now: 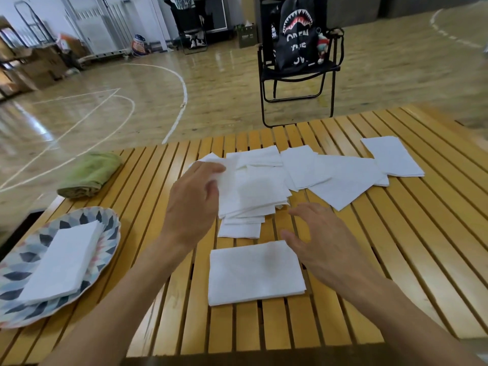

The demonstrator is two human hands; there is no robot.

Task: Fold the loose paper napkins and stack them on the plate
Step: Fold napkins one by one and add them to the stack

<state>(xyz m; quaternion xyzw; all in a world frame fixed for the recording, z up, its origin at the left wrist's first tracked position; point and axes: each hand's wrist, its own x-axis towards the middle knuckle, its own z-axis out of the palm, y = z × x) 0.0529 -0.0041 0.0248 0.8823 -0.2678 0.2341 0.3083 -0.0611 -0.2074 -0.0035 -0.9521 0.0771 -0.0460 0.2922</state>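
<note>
A slatted wooden table (pixel 343 260) stands on a gym floor marked with white court lines, with a black folding chair (pixel 298 75) carrying a shark-mouth backpack (pixel 297 30) beyond its far edge. Loose white napkins (pixel 338 178) lie spread in an overlapping row across the middle of the table. The person's left hand (pixel 194 199) pinches the upper left corner of one sheet at the left end of that row, thumb and fingers closed on the paper. The right hand (pixel 319 241) hovers with fingers spread and relaxed, holding nothing, just over the right edge of a folded napkin (pixel 254 273) lying near the table's front. At near left, a patterned plate (pixel 105 228) holds a stack of folded napkins (pixel 60 262). A rolled green towel (pixel 89 174) rests at far left.
</note>
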